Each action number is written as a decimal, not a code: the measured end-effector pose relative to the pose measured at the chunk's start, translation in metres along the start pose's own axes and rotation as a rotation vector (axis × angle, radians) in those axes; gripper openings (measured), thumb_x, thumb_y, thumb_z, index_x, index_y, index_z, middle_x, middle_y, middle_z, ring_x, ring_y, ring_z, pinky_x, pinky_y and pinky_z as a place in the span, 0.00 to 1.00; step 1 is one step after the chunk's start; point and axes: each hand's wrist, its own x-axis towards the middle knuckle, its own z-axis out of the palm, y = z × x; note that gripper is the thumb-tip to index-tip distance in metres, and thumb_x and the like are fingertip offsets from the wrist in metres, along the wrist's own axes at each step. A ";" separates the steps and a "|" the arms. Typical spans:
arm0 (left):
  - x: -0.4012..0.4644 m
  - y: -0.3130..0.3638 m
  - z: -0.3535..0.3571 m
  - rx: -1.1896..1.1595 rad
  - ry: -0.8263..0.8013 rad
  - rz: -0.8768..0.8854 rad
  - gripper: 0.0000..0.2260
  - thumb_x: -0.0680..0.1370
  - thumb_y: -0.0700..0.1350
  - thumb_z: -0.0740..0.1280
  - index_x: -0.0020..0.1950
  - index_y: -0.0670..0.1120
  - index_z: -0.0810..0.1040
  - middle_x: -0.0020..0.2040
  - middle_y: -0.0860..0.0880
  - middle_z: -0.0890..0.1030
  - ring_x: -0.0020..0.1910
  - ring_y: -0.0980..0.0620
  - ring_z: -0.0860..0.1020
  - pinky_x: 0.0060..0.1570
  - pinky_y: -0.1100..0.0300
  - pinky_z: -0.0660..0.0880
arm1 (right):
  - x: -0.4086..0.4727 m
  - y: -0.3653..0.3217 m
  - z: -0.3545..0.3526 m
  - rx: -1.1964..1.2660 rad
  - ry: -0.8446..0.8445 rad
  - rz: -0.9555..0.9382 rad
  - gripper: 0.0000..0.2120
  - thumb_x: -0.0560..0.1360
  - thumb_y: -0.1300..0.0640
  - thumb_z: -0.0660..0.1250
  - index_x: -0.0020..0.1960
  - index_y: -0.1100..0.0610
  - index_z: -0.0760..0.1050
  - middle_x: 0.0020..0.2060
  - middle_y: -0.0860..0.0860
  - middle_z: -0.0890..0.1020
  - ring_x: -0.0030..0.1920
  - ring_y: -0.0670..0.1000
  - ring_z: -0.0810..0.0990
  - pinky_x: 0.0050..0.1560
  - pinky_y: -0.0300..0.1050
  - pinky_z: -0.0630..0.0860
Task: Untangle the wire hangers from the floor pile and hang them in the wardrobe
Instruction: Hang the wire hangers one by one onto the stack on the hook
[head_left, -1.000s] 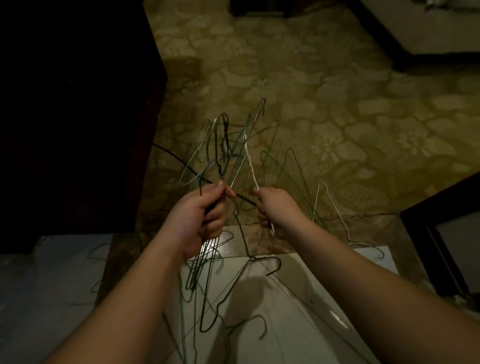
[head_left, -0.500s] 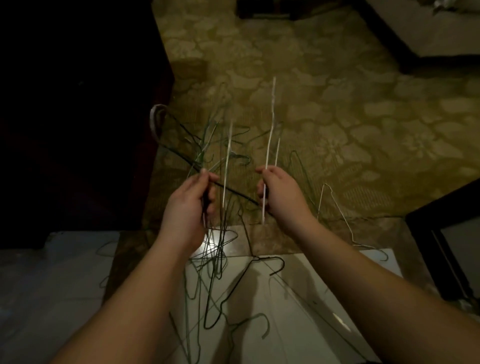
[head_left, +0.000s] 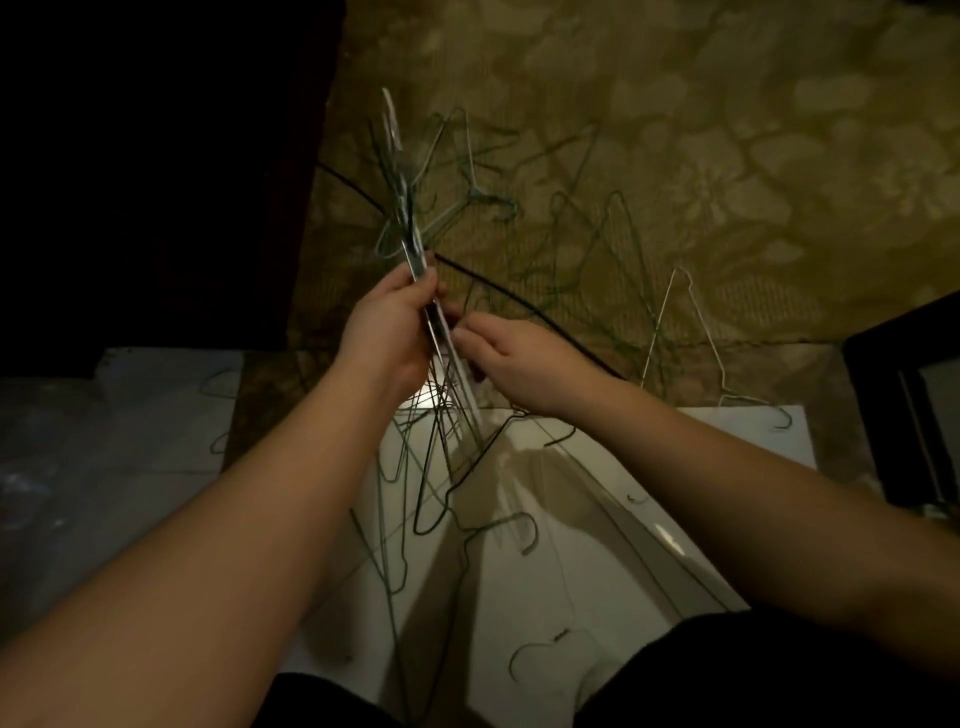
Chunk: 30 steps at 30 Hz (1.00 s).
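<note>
Head view: we are gripping a bunched sheaf of green and white wire hangers (head_left: 415, 270) in our left hand (head_left: 387, 332), our right hand (head_left: 511, 358) pinching strands at three o'clock; hooks snagging in the loose floor pile (head_left: 587, 249) at twelve o'clock are risking a retangle

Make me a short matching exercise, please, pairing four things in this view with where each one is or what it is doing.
Things:
1. left hand
2. right hand
3. white hanger
4. black hanger

States:
A. lies on the pale floor below the hands
B. grips the bundle of hangers
C. lies alone at the carpet's edge, right
D. fingertips touch the bundle

Pairs: 1-B, 2-D, 3-C, 4-A
</note>
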 end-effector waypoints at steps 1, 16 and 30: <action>0.002 0.000 -0.004 -0.012 0.021 -0.008 0.08 0.82 0.38 0.60 0.55 0.45 0.78 0.33 0.51 0.74 0.29 0.55 0.74 0.34 0.61 0.76 | -0.004 0.012 0.004 0.014 0.043 0.033 0.13 0.83 0.48 0.54 0.43 0.50 0.71 0.37 0.47 0.77 0.38 0.47 0.75 0.35 0.44 0.67; 0.012 -0.017 -0.034 0.230 -0.002 -0.073 0.10 0.82 0.39 0.59 0.57 0.48 0.77 0.39 0.52 0.73 0.25 0.58 0.65 0.23 0.66 0.59 | -0.127 0.170 0.158 -0.553 -0.377 0.613 0.08 0.80 0.57 0.55 0.42 0.54 0.66 0.54 0.52 0.79 0.47 0.52 0.77 0.41 0.41 0.67; 0.007 -0.011 -0.049 0.279 0.001 -0.077 0.10 0.82 0.39 0.58 0.57 0.47 0.78 0.37 0.52 0.72 0.24 0.58 0.63 0.22 0.67 0.58 | -0.105 0.162 0.148 -0.466 -0.373 0.720 0.12 0.78 0.50 0.58 0.54 0.56 0.73 0.53 0.52 0.79 0.51 0.53 0.78 0.43 0.41 0.69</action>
